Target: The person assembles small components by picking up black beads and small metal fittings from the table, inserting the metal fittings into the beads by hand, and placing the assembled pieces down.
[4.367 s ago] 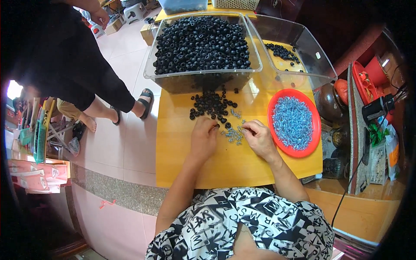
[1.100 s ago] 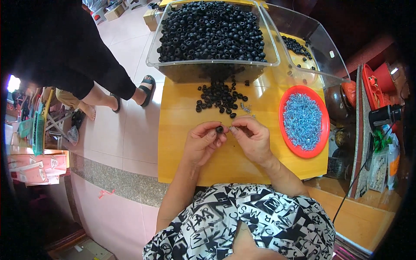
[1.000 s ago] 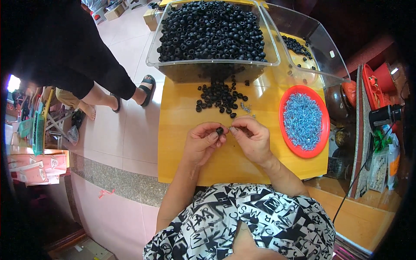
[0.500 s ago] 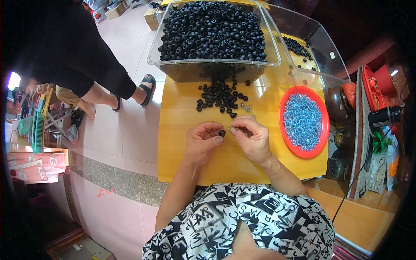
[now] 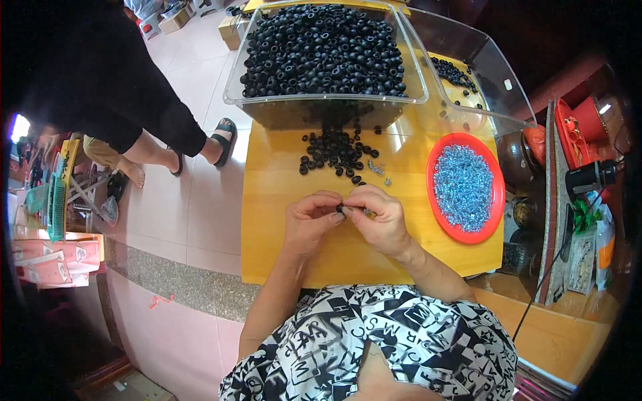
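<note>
My left hand (image 5: pixel 309 222) pinches a small black hollow ball (image 5: pixel 340 208) between thumb and fingers, over the near part of the yellow table (image 5: pixel 274 200). Against that ball press the thumb and fingertips of my right hand (image 5: pixel 382 220); they are closed, and whatever lies between them is hidden. Just beyond my hands is a loose pile of similar black balls (image 5: pixel 331 150), with a few small clear pieces (image 5: pixel 376 167) at its right side. To the right, a red oval tray (image 5: pixel 499 194) holds a heap of small bluish clear pieces (image 5: pixel 465 187).
A clear plastic bin (image 5: pixel 328 99) full of black balls stands at the far side of the table. Beside it lies another clear container (image 5: pixel 491 67) with some black balls near it. Another person's sandalled foot (image 5: pixel 222 144) is on the floor at left.
My right hand has moved left, bringing its fingertips from beside the black ball onto it. My left hand still holds the ball in about the same place.
</note>
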A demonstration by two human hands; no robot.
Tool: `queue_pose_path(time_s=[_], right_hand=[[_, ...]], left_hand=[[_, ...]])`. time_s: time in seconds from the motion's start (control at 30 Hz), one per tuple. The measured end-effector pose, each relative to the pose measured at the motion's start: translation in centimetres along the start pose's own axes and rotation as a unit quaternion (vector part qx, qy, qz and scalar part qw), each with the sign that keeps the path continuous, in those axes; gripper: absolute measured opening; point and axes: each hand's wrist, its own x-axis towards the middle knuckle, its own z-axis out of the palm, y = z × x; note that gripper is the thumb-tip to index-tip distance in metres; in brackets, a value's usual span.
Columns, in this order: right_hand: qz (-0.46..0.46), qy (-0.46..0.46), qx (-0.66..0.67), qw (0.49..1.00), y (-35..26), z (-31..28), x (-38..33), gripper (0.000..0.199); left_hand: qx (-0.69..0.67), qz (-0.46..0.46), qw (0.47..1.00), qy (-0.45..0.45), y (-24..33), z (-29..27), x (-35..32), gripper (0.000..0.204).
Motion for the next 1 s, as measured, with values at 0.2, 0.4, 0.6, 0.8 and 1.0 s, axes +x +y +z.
queue_pose_path(time_s=[0.2, 0.4, 0.6, 0.8, 1.0], right_hand=[[-0.123, -0.034, -0.17, 0.977, -0.7, 0.9, 0.0, 0.024], [-0.146, -0.02, -0.165, 0.975, -0.4, 0.6, 0.5, 0.027], [0.018, 0.067, -0.205, 0.976, -0.1, -3.9, 2.1, 0.017], [-0.04, -0.051, -0.323, 0.944, 0.5, -2.7, 3.7, 0.012], [-0.091, -0.086, -0.402, 0.907, 1.8, -0.3, 5.4, 0.013]], left_hand=[[-0.089, -0.014, 0.994, 0.059, -0.1, -0.9, -0.2, 0.025], [-0.115, -0.031, 0.988, 0.093, 0.0, -1.0, -0.1, 0.024], [-0.217, -0.041, 0.973, 0.068, 0.9, -1.8, 0.2, 0.019], [-0.256, -0.06, 0.963, 0.05, 1.0, -2.1, 0.3, 0.018], [-0.263, -0.057, 0.959, 0.083, 1.1, -2.0, 0.3, 0.016]])
